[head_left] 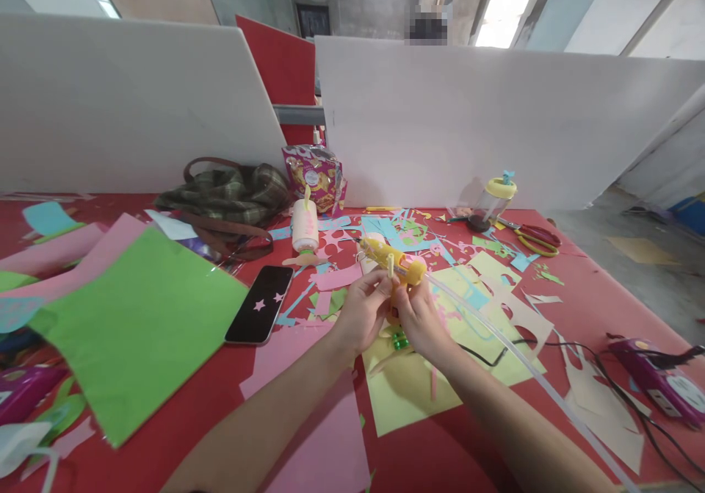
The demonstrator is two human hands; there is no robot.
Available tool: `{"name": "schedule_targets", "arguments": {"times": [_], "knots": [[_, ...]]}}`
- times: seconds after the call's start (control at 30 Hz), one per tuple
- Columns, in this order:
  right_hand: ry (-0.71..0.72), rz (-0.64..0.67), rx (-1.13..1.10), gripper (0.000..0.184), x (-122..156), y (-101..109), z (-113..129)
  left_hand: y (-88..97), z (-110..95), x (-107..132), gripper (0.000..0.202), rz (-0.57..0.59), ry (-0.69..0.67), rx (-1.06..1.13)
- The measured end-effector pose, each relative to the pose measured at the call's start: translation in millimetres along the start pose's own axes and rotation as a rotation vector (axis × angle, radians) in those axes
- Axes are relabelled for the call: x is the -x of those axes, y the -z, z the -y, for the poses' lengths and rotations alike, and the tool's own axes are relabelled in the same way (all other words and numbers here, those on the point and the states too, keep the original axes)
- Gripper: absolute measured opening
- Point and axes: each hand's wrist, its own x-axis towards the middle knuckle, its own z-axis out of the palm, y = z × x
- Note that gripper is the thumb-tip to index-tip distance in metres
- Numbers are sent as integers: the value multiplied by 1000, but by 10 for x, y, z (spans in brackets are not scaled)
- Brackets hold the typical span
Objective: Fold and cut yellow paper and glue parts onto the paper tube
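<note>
A yellow glue gun (397, 264) is held over the red table (584, 294), its nozzle pointing up and to the left. My right hand (423, 319) is wrapped round its grip. A long clear glue stick (496, 335) runs back from the gun past my right forearm. My left hand (360, 311) is closed, its fingertips pinching a small pale piece (391, 265) held against the gun. A small green shiny thing (400, 342) lies below my hands on a yellow sheet (410, 383).
A black phone (260, 303), green sheet (132, 328) and pink paper lie left. A small white bottle (305, 230), plaid bag (225, 198) and snack packet (315, 175) stand behind. Scissors (537, 237), a jar (491, 200), a purple power strip (661, 383) and black cable sit right. White boards wall the back.
</note>
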Motion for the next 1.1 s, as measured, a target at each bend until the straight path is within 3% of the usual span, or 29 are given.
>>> {"name": "schedule_targets", "arguments": {"times": [0.2,0.53,0.87,1.1], "knots": [[163,-243,-199,35,-96,108,-110,-53,-49,48,22,-43,-22,-61],[140,-133,-241,16,-177,348,-66,-86,-38,88,21,-37,38,-73],[121,-280,-147,14,-197,382,-63,-125,-34,115,20,48,30,-37],[92,-332,-138,14,-204,382,-37,-52,15,91,19,212,131,21]]}}
